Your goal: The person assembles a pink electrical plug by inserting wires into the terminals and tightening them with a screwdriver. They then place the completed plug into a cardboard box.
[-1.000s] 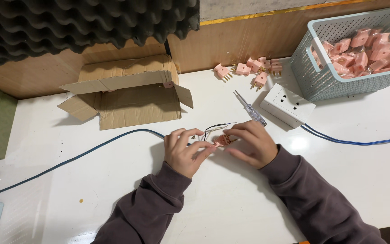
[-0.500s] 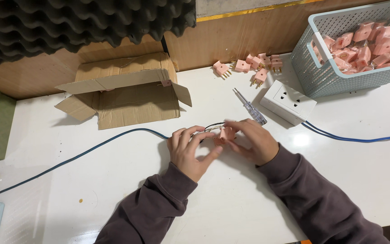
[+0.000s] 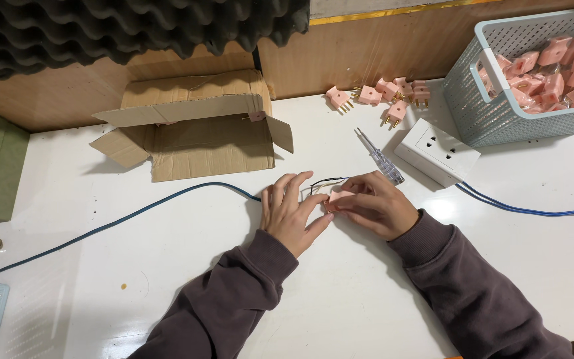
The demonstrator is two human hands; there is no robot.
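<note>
My left hand (image 3: 290, 211) and my right hand (image 3: 370, 203) meet at the middle of the white table (image 3: 167, 279). Between the fingertips sits a small pink plug (image 3: 337, 197), pinched by my right hand and touched by my left thumb and fingers. The stripped end of a dark blue cable (image 3: 134, 214) with thin black and white wires (image 3: 323, 181) reaches the plug from the left. My left hand rests over the cable end. The plug's underside is hidden by fingers.
A screwdriver with a clear handle (image 3: 380, 157) lies just beyond my right hand. Behind it stand a white socket block (image 3: 436, 151) with a blue cord (image 3: 526, 209), several loose pink plugs (image 3: 380, 93), a pale blue basket (image 3: 473, 100) of plugs, and an open cardboard box (image 3: 194, 126).
Both hands have stayed together on the plug and wire end, with the fingers shifting slightly. The view has drifted a little.
</note>
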